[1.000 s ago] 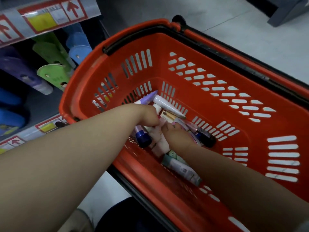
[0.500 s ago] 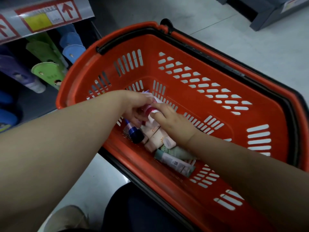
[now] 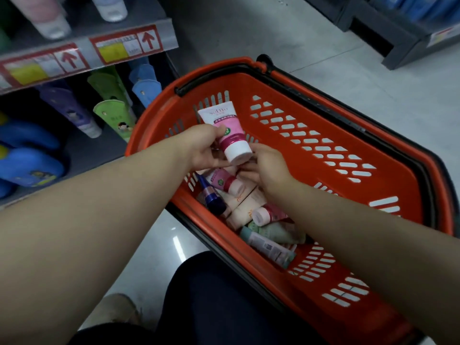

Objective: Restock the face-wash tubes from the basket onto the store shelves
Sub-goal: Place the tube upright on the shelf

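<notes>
My left hand (image 3: 204,148) grips a pink and white face-wash tube (image 3: 225,128) by its body and holds it up over the orange basket (image 3: 323,135), cap toward me. My right hand (image 3: 267,168) is at the tube's white cap, thumb at its side and fingers curled just under it. In the basket's near corner lie several more tubes (image 3: 246,205): pink, cream, pale green, and a dark blue-capped one (image 3: 211,195).
Shelves (image 3: 82,58) stand to the left with red-arrow price tags and rows of green, blue and purple tubes (image 3: 112,113). The basket sits on a pale tiled floor (image 3: 373,78). Another dark shelf unit (image 3: 398,43) stands at the upper right. My knee (image 3: 211,295) is below the basket.
Both hands were down among the tubes in the basket. The pink tube has since been lifted clear of the pile, and the view has tilted up toward the shelves.
</notes>
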Available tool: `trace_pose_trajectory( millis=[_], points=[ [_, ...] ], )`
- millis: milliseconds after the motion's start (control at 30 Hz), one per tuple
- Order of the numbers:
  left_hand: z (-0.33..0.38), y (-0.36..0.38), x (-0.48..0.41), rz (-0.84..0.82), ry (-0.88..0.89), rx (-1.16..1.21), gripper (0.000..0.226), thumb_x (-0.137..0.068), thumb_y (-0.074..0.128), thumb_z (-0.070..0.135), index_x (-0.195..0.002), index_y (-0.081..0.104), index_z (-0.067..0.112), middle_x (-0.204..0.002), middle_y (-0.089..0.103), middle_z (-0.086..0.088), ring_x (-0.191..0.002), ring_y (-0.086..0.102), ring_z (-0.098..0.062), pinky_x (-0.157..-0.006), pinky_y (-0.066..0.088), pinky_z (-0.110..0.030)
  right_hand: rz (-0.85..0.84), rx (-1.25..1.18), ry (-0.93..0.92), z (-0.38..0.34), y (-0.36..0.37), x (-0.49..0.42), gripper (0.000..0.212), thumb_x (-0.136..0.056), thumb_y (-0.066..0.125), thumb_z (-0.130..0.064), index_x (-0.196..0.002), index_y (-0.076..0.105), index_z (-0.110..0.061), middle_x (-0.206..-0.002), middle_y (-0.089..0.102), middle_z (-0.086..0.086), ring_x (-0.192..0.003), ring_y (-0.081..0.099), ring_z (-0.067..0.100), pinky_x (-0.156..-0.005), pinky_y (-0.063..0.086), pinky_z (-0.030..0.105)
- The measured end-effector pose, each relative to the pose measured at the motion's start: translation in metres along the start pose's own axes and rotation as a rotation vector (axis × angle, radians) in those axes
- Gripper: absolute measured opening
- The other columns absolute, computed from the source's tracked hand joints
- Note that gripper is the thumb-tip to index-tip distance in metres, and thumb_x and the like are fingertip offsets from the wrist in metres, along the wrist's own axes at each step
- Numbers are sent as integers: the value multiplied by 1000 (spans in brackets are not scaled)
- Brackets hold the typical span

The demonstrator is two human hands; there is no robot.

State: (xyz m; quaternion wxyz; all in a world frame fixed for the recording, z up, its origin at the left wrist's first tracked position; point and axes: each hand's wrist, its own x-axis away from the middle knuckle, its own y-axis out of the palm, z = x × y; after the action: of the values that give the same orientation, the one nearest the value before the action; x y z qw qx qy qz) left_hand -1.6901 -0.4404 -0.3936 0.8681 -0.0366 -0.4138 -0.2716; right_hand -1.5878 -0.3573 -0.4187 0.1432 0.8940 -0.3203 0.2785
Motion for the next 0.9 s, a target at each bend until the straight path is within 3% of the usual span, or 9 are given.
trace_pose_trajectory(
  millis=[67, 133, 200, 333, 467, 600, 700, 767, 900],
  points=[
    [5, -11, 14, -4, 35, -25, 18, -98, 46, 17, -115, 51, 13, -98, 60, -6, -87, 61, -20, -64, 52, -44, -50, -74, 11, -13, 10, 8, 25, -98, 41, -19, -106, 62, -8, -103, 67, 14, -96, 67, 27, -85, 57, 41],
    [10, -23, 30, -10, 67, -46, 10, -98, 47, 18, -105, 54, 15, -93, 60, -5, -85, 61, -19, -66, 52, -41, -107, -11, -55, -21, 20, 16, 35, -98, 46, -32, -114, 60, -5, -100, 69, 14, -83, 69, 22, -64, 59, 32],
    [14, -33, 47, 4, 136, -34, 9, -97, 49, 17, -101, 56, 17, -86, 61, -3, -81, 61, -16, -66, 53, -38, -179, 130, -155, -29, 30, 28, 32, -95, 55, -27, -117, 60, -4, -94, 68, 13, -67, 66, 15, -49, 51, 23],
    [21, -55, 83, 33, 284, 15, 11, -96, 51, 14, -93, 60, 21, -80, 64, 1, -72, 60, -11, -72, 54, -34, -309, 181, -222, -50, 57, 50, 25, -93, 57, -17, -114, 62, -5, -93, 66, 11, -71, 63, 15, -62, 54, 30],
    [32, -84, 121, 55, 387, 33, 10, -94, 53, 14, -99, 60, 20, -73, 70, 6, -64, 66, -6, -66, 57, -29, -381, 221, -292, -66, 91, 70, 19, -90, 60, -16, -108, 64, -13, -94, 69, 6, -81, 66, 18, -80, 55, 40],
    [48, -108, 158, 80, 469, 44, 14, -93, 55, 16, -106, 61, 20, -93, 68, 1, -79, 65, -11, -69, 58, -30, -474, 190, -350, -86, 120, 94, 14, -90, 59, -15, -103, 64, -14, -92, 69, 6, -79, 67, 16, -67, 56, 31],
    [65, -122, 191, 116, 544, 75, 9, -92, 57, 18, -100, 61, 21, -79, 72, 6, -68, 68, -7, -59, 58, -25, -539, 153, -410, -110, 144, 117, 9, -91, 56, -12, -88, 63, -16, -82, 68, 4, -70, 66, 12, -59, 54, 25],
    [79, -130, 211, 152, 603, 113, 8, -91, 59, 17, -98, 61, 17, -71, 72, 5, -61, 69, -7, -54, 56, -23, -562, 173, -465, -128, 160, 132, 7, -91, 56, -13, -91, 63, -16, -82, 67, 3, -68, 65, 11, -58, 54, 24],
    [107, -146, 248, 202, 723, 155, 8, -90, 61, 15, -96, 60, 12, -68, 70, 2, -55, 67, -6, -50, 54, -22, -590, 185, -565, -163, 192, 158, 6, -90, 57, -12, -87, 62, -14, -80, 66, 4, -71, 63, 16, -68, 53, 32]
  ],
)
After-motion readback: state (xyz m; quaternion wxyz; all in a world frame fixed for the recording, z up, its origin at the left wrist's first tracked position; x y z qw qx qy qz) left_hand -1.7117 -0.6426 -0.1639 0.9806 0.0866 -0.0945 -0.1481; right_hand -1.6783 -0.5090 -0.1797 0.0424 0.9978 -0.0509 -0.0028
